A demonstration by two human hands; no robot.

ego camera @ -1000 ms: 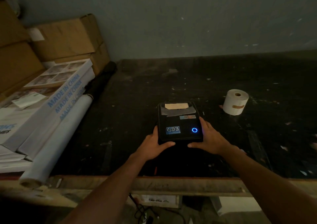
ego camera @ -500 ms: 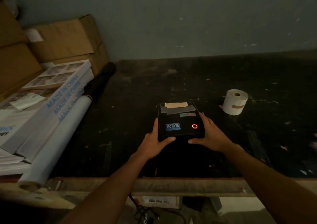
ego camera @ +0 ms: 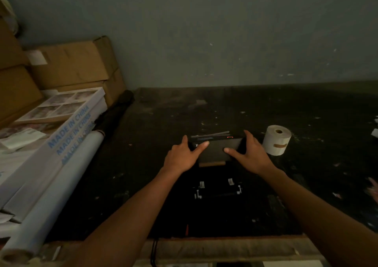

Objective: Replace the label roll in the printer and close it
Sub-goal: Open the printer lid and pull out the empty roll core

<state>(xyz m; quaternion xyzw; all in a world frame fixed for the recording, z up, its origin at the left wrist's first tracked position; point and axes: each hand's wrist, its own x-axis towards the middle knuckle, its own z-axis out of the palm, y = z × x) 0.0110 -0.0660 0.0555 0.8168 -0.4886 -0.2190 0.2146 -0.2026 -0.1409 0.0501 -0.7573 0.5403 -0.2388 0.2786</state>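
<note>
Both my hands grip the printer (ego camera: 218, 151) on the dark surface (ego camera: 306, 113): left hand (ego camera: 184, 157) clasping its left side, right hand (ego camera: 248, 154) its right. The label roll (ego camera: 276, 139) stands just right of the printer, beside my right hand.

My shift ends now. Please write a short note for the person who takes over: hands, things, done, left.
Left hand and right hand both hold the raised lid of the small black label printer, thumbs on its inner face.
Printer bay lies open toward you; too dark to see a roll inside.
White paper label roll, taped shut, stands on the dark worktop right of the printer.
Done: lid opened.
Left: load roll, close lid.
</note>
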